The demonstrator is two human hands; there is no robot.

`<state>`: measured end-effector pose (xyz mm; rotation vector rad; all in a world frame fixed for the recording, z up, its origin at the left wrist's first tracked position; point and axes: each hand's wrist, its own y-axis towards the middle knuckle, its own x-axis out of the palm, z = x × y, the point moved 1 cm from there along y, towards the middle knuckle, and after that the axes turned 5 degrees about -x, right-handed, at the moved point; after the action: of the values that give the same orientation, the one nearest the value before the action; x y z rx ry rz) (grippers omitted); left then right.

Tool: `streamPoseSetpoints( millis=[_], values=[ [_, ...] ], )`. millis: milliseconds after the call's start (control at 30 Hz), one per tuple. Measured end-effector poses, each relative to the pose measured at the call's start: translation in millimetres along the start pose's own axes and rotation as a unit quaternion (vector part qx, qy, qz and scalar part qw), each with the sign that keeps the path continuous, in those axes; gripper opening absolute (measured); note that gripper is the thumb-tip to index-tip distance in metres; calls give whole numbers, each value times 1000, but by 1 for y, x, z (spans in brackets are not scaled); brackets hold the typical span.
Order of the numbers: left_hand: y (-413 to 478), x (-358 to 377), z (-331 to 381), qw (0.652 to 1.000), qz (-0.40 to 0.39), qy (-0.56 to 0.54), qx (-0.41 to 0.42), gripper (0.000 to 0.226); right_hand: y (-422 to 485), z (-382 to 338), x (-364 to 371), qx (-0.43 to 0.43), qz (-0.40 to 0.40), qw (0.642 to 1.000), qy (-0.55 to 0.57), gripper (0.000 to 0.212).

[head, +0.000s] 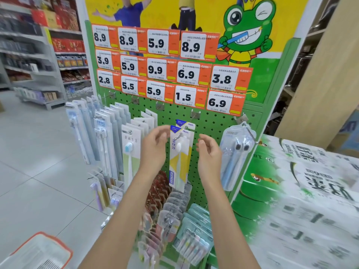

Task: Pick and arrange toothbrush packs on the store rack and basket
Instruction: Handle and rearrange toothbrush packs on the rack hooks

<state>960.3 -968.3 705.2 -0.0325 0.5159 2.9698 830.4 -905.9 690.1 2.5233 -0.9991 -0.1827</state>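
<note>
A white-and-yellow toothbrush pack with a blue header hangs on a hook of the green pegboard rack, in front of another pack of the same kind. My left hand is just left of it, its loosely bent fingertips at the pack's upper left edge. My right hand hovers to the pack's right with relaxed, curved fingers and does not touch it. More toothbrush packs hang in rows to the left, and a clear twin pack hangs to the right. An orange-rimmed basket sits at the bottom left.
Orange price tags cover the upper board. Lower hooks carry several small packs. Stacked green-and-white cartons stand close on the right. Store shelves and grey tiled floor lie to the left.
</note>
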Motion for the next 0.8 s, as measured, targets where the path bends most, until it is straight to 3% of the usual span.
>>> streamPoseSetpoints(
  millis=[100, 233, 367, 600, 800],
  values=[
    [28, 1, 19, 1000, -24, 5, -4, 28, 1, -1, 2, 0, -9, 1000, -2, 20],
    [48, 7, 33, 988, -117, -19, -95, 24, 3, -5, 1, 1, -13, 1000, -3, 20],
    [53, 10, 36, 979, -147, -26, -142, 13, 4, -5, -2, 3, -22, 1000, -10, 22],
    [52, 12, 31, 991, -40, -65, -109, 11, 3, -4, -2, -9, -40, 999, -17, 25],
    [41, 12, 19, 998, 29, -11, -51, 14, -5, 2, -1, -19, -51, 998, -29, 28]
  ],
)
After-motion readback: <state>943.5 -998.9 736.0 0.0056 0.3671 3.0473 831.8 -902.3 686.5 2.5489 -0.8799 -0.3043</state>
